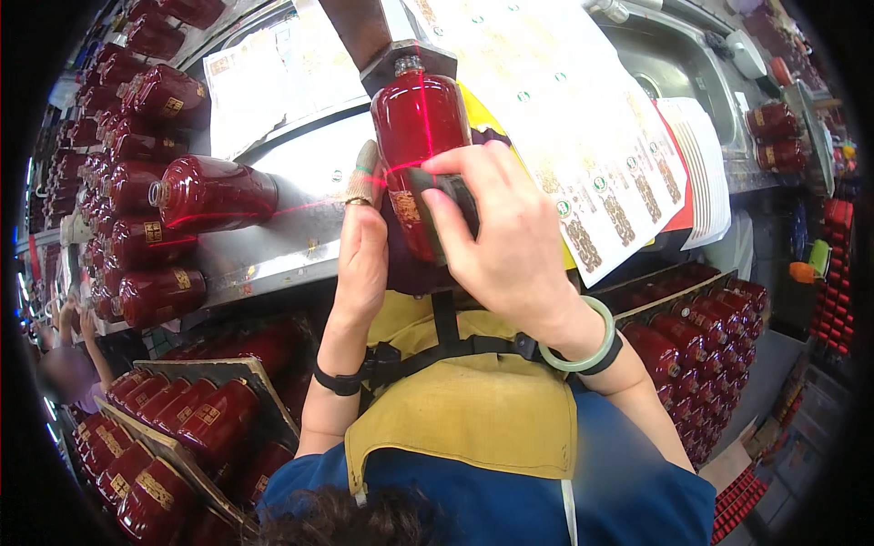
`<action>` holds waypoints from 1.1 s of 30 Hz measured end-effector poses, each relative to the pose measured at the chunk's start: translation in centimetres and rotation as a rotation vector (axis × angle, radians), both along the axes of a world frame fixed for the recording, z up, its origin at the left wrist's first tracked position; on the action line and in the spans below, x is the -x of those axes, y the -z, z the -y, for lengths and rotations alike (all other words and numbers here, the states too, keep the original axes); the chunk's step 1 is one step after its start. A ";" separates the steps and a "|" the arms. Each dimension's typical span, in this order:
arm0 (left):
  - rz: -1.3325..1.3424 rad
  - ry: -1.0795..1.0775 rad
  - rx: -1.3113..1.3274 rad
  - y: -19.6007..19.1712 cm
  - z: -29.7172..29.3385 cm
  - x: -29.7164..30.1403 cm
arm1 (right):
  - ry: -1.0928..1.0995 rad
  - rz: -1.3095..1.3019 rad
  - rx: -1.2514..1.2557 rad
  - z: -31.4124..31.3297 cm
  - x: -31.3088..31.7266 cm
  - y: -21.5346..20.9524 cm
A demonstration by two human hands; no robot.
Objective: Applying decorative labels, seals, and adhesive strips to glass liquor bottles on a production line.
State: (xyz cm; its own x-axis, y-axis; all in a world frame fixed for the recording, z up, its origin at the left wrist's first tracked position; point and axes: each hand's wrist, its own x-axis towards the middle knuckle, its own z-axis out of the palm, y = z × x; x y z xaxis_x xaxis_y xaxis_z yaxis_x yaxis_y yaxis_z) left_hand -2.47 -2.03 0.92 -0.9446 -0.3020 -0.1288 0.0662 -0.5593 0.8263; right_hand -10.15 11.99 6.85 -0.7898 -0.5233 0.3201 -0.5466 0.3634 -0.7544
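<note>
A red glass bottle (419, 118) is held neck-away at the dark bracket (440, 62). Its left side is flanked by the left hand (361, 241), fingers straight, grip loose. Right hand's (496, 223) thumb and forefinger are set narrowly apart over a dark patch (424, 206), possibly a label; whether it is pinched cannot be told. Bare metal counter (296, 227) is left open leftward, up to a second bottle (218, 193); the right is crowded by printed sheets (564, 118).

Forearms (330, 400) reaching forward, a person extends the left hand (361, 238) with fingers (363, 173) straight and together, while the right hand (510, 223) arches inward, thumb (449, 221) and forefinger (460, 161) pointing left, tips slightly apart.
</note>
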 end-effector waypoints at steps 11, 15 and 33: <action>0.075 -0.057 0.976 0.5 -0.2 -0.1 | 0.087 0.152 0.141 -2.2 0.4 -0.6; -0.043 -0.191 1.186 -0.3 -0.6 -0.9 | 0.319 0.271 -0.037 -5.5 2.7 3.2; 0.062 -0.046 0.407 -0.8 -1.6 -0.3 | 0.116 0.542 0.340 -5.2 1.3 4.4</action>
State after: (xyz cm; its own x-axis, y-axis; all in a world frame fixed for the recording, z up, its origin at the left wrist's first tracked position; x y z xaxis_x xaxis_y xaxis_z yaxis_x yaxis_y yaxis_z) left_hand -2.18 -0.40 1.69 -0.9230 -0.3819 -0.0463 0.0266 -0.1835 0.9827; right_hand -11.45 17.19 2.44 -0.9313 -0.3643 -0.0073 -0.0271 0.0893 -0.9956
